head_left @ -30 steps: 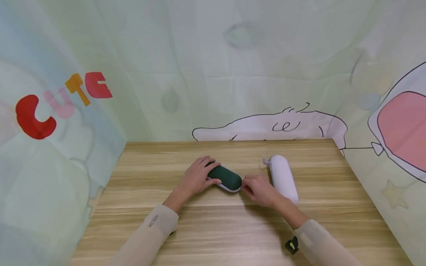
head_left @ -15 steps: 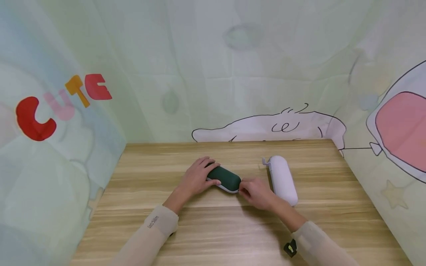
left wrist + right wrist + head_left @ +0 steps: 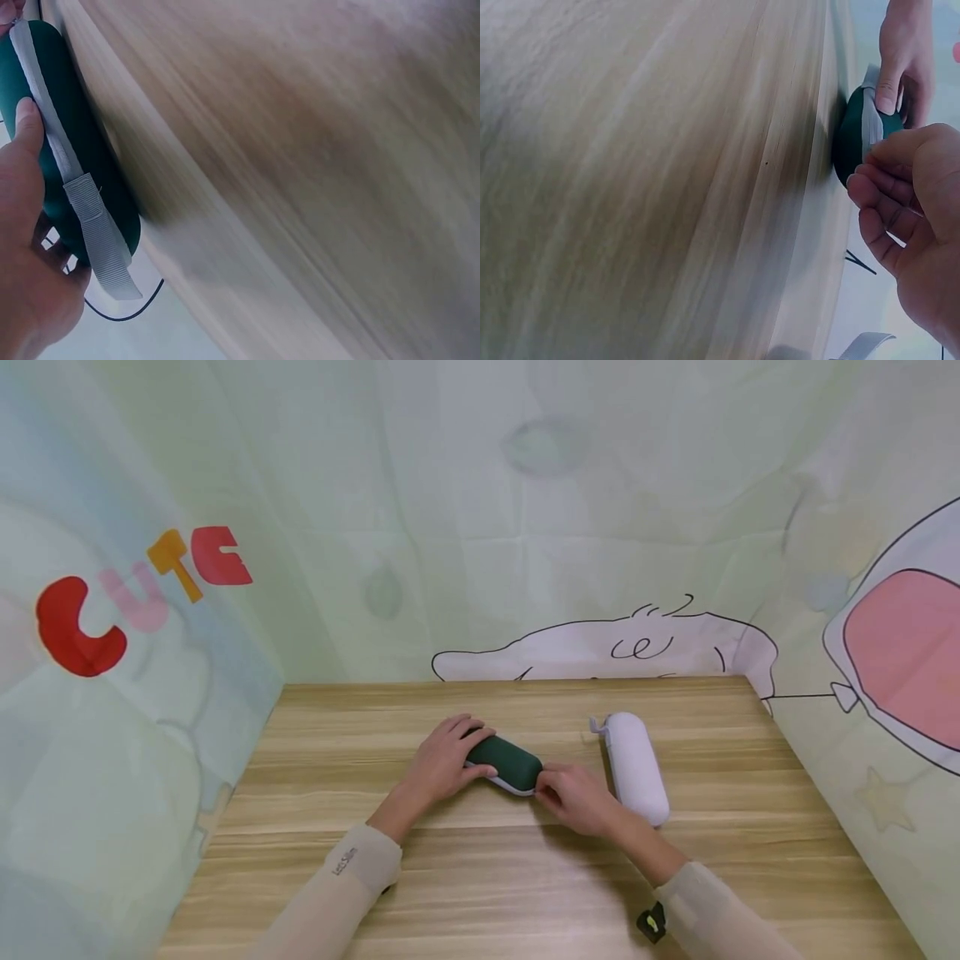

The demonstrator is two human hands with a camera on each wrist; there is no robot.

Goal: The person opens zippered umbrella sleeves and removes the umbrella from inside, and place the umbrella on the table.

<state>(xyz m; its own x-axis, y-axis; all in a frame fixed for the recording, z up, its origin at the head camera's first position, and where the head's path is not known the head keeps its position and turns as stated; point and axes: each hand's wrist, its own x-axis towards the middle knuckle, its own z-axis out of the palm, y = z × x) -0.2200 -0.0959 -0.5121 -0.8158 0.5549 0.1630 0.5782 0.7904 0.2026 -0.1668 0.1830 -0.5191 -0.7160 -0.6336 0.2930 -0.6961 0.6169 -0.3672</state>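
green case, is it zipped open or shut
Shut, as far as shows: the green case has no visible gap along its grey band.

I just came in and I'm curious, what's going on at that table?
A person's left grip is wrapped over one end of a green case, holding it on the wooden table. The right grip has its fingertips pinched together at the other end, by the pale band along its side; anything caught between them is too small to see. A lilac case lies to the right, held by neither grip.
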